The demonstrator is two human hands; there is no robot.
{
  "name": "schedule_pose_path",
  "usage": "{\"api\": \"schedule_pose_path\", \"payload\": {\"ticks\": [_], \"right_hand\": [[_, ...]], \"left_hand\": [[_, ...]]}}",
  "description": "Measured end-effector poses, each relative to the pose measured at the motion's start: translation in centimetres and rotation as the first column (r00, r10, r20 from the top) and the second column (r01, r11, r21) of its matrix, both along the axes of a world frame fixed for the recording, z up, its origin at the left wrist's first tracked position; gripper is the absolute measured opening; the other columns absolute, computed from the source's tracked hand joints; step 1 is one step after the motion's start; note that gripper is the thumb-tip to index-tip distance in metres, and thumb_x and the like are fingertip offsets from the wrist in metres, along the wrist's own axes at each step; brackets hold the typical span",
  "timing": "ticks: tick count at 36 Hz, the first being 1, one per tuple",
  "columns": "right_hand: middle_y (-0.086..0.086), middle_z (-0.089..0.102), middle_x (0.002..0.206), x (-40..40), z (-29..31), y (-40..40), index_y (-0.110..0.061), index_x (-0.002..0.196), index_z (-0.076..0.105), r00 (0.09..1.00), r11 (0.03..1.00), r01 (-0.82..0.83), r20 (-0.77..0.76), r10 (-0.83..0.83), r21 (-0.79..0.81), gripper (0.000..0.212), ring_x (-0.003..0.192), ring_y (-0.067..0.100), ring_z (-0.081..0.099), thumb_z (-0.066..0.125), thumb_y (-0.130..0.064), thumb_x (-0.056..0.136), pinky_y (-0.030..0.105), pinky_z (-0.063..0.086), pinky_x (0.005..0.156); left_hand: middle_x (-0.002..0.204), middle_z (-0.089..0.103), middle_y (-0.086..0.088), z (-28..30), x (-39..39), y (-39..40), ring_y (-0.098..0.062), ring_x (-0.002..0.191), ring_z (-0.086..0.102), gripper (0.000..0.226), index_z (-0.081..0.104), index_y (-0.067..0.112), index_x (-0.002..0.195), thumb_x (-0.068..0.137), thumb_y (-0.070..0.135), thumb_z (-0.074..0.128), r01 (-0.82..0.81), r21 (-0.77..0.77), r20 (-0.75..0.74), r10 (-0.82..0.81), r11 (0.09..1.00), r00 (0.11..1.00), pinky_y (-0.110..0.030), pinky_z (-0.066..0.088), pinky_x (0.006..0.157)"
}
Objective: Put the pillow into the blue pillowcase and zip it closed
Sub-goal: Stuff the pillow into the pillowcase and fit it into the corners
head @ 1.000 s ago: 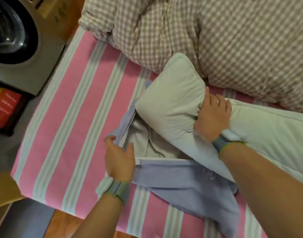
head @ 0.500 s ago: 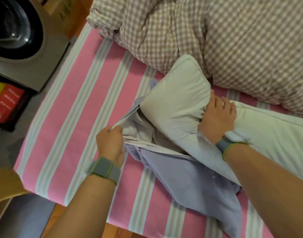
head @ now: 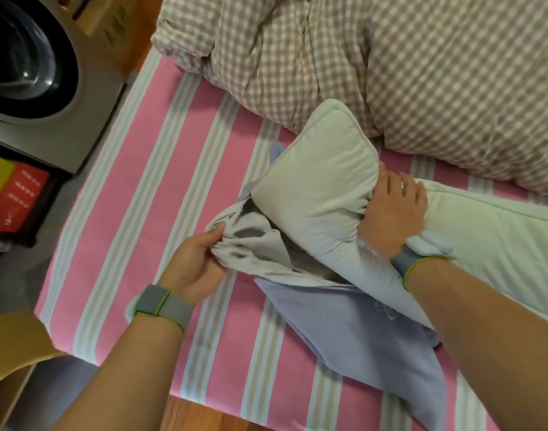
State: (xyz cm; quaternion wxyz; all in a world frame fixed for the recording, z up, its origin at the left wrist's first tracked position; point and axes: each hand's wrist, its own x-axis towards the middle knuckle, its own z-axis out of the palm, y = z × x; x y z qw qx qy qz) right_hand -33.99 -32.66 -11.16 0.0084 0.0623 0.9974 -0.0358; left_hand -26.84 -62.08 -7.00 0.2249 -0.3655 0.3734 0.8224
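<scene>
Left hand [head: 198, 262] pinching the blue pillowcase [head: 353, 325] mouth open near the bed's [head: 136, 194] front edge, right hand [head: 391, 219] squeezing the pillow [head: 316, 188].

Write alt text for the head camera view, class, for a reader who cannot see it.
A left hand holds open a blue pillowcase while the right hand grips a pale pillow at its mouth, on a pink striped sheet. A checked duvet lies behind.

Tight around the pillow [head: 316, 185]

Checked duvet [head: 391, 66] crowds right behind the pillow; left of it the striped sheet [head: 136, 194] lies bare out to the washing machine [head: 33, 73].
</scene>
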Motion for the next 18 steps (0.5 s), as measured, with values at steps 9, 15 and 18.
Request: {"api": "schedule_pose_path", "payload": {"ticks": [9,15,18], "right_hand": [[0.016,0.045,0.142,0.8,0.5,-0.1,-0.008,0.144,0.032,0.994,0.998,-0.056,0.088,0.057,-0.018,0.086,0.132,0.036,0.040,0.010,-0.038,0.067,0.054,0.029,0.110],[0.011,0.067,0.112,0.4,-0.3,-1.1,-0.011,0.128,0.056,0.990,0.991,0.136,-0.049,-0.135,0.010,0.040,0.114,0.033,0.057,0.053,-0.021,0.089,0.050,0.039,0.104],[0.011,0.067,0.111,0.5,0.1,-0.9,-0.011,0.128,0.057,0.993,0.993,0.118,-0.031,-0.118,-0.010,0.040,0.113,0.034,0.058,0.055,-0.020,0.089,0.050,0.040,0.103]], "left_hand": [[0.152,0.042,-0.016,2.1,0.0,2.2,-0.030,0.140,0.040,0.052,0.040,0.005,0.148,0.103,0.029,0.043,0.024,0.236,-0.142,0.010,0.971,0.990,-0.044,0.025,0.120],[0.151,0.040,-0.013,4.2,-2.7,5.8,-0.033,0.141,0.034,0.073,0.049,0.011,0.144,0.085,0.050,0.068,0.367,0.345,-0.196,-0.316,0.864,0.928,-0.046,0.022,0.121],[0.139,0.055,-0.017,5.2,-2.4,5.2,-0.034,0.127,0.053,0.060,0.057,0.004,0.135,0.085,0.036,0.069,0.430,0.261,-0.174,-0.396,0.864,0.902,-0.044,0.041,0.111]]}}
